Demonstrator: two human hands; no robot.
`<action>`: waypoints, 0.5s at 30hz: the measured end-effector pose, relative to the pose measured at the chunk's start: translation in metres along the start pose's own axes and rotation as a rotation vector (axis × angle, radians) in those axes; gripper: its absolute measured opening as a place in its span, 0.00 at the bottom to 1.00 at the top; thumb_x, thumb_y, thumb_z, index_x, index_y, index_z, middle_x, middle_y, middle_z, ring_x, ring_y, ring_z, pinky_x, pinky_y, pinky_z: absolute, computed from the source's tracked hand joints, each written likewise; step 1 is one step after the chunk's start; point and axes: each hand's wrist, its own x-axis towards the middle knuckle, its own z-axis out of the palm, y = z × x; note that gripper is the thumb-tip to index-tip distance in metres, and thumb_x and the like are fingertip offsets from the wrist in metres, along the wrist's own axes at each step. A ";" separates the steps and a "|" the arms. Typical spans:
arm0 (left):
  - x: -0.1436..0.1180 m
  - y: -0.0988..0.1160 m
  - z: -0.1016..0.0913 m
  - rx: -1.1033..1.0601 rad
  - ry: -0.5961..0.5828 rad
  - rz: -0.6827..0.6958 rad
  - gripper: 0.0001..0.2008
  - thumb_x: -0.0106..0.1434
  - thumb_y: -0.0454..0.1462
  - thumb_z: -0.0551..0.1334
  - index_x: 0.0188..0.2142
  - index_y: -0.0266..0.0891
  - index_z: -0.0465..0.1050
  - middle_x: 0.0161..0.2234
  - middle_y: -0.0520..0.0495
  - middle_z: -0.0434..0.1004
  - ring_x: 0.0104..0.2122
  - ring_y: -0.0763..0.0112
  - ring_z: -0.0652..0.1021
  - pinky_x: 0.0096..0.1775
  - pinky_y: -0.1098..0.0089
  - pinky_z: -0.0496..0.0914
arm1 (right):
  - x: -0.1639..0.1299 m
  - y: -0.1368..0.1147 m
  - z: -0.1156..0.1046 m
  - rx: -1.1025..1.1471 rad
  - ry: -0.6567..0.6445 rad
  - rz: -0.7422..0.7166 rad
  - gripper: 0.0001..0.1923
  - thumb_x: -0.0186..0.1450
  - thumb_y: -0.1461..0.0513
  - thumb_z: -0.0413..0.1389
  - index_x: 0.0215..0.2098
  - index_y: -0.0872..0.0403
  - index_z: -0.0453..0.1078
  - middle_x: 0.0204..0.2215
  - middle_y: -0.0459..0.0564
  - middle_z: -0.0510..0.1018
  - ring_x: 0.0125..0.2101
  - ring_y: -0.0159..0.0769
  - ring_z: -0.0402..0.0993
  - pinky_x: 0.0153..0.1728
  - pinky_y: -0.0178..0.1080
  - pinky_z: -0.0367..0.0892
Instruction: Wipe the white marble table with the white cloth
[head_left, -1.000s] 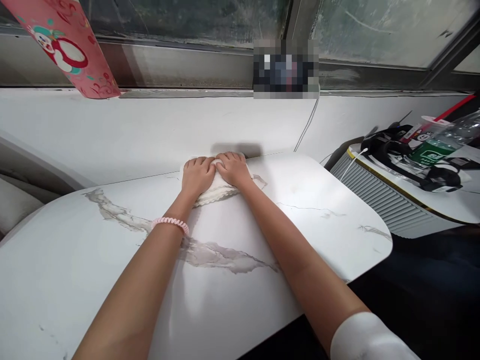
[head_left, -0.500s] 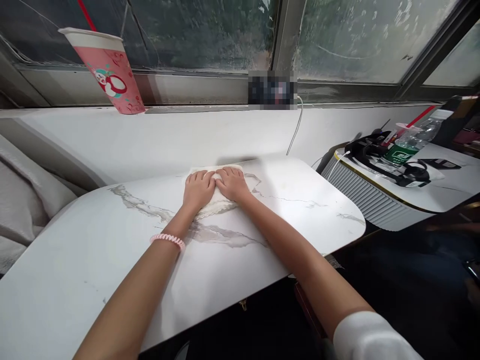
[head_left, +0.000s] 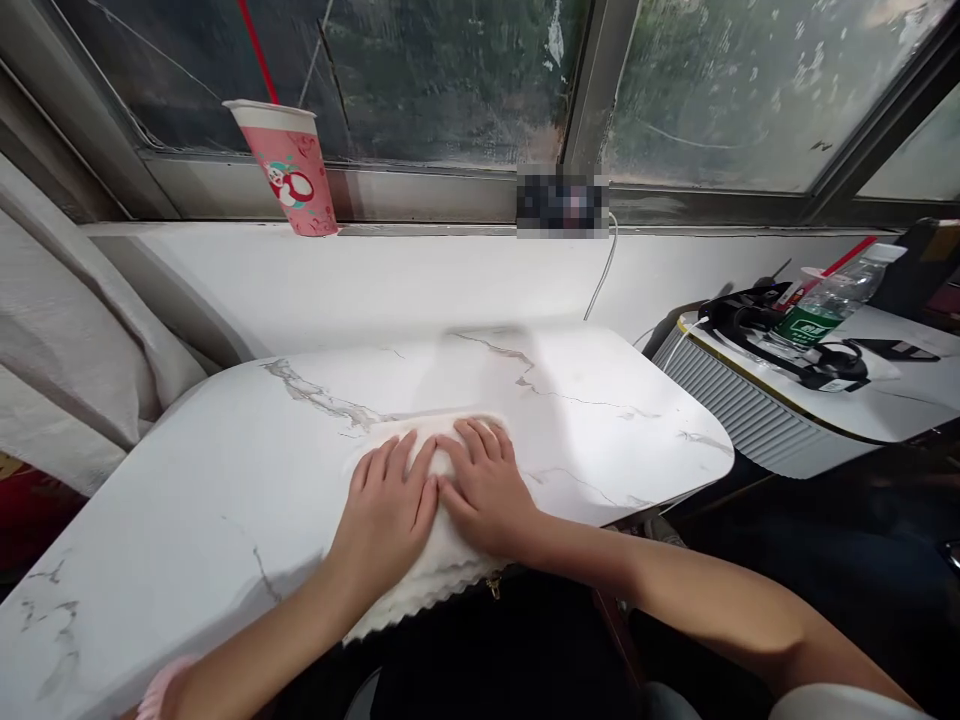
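Note:
A cream-white cloth (head_left: 450,580) with a scalloped edge lies on the white, marble-patterned table (head_left: 187,480). Its near edge reaches the table's front edge. My left hand (head_left: 390,505) presses flat on the cloth's left part, fingers stretched forward. Beside it my right hand (head_left: 487,490) also lies flat on the cloth, its fingers slightly spread. The two thumbs nearly meet in the middle. At the lower left, a pink coiled band (head_left: 161,690) circles my left wrist.
A pink paper cup (head_left: 292,180) with a red straw stands on the window ledge, left of a blurred dark object (head_left: 562,203). On the right, a ribbed side cabinet (head_left: 720,400) carries a water bottle (head_left: 832,300) and a black headset (head_left: 750,325). A pale curtain (head_left: 82,330) hangs left.
Both hands have drawn the cloth from near the wall back toward me, to the table's front edge. My right elbow is bent further outward, and the view has shifted a little.

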 end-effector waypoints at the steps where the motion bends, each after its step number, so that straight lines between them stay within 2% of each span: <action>1: -0.004 -0.001 -0.002 0.000 -0.003 -0.006 0.23 0.71 0.40 0.44 0.58 0.36 0.68 0.58 0.37 0.70 0.57 0.49 0.70 0.55 0.49 0.65 | -0.002 -0.003 0.000 0.004 -0.006 -0.010 0.24 0.70 0.58 0.48 0.63 0.56 0.61 0.63 0.61 0.62 0.64 0.49 0.51 0.66 0.54 0.41; 5: -0.006 -0.010 -0.002 0.009 -0.031 -0.029 0.24 0.71 0.40 0.44 0.58 0.36 0.68 0.58 0.37 0.70 0.57 0.49 0.69 0.55 0.48 0.65 | 0.006 -0.008 0.003 0.017 -0.013 -0.032 0.24 0.70 0.58 0.48 0.62 0.57 0.61 0.63 0.62 0.62 0.64 0.50 0.51 0.66 0.55 0.41; 8: 0.009 -0.026 0.004 0.023 -0.072 -0.060 0.24 0.70 0.41 0.44 0.58 0.36 0.67 0.58 0.37 0.70 0.58 0.48 0.69 0.56 0.48 0.64 | 0.029 -0.004 0.009 0.038 0.013 -0.034 0.21 0.69 0.58 0.49 0.59 0.55 0.64 0.61 0.58 0.64 0.63 0.47 0.54 0.65 0.53 0.42; 13: 0.064 -0.068 0.018 -0.037 -0.264 -0.182 0.23 0.67 0.39 0.44 0.56 0.38 0.67 0.58 0.37 0.70 0.58 0.51 0.68 0.58 0.49 0.62 | 0.093 0.007 0.030 0.035 0.054 -0.030 0.17 0.69 0.61 0.47 0.54 0.52 0.67 0.55 0.54 0.70 0.59 0.42 0.59 0.63 0.49 0.46; 15: 0.090 -0.085 0.026 -0.094 -0.294 -0.242 0.21 0.67 0.38 0.44 0.54 0.40 0.67 0.57 0.40 0.71 0.59 0.54 0.68 0.58 0.52 0.62 | 0.120 0.011 0.038 0.022 0.065 -0.006 0.16 0.69 0.61 0.47 0.53 0.51 0.67 0.54 0.53 0.71 0.58 0.42 0.59 0.63 0.49 0.47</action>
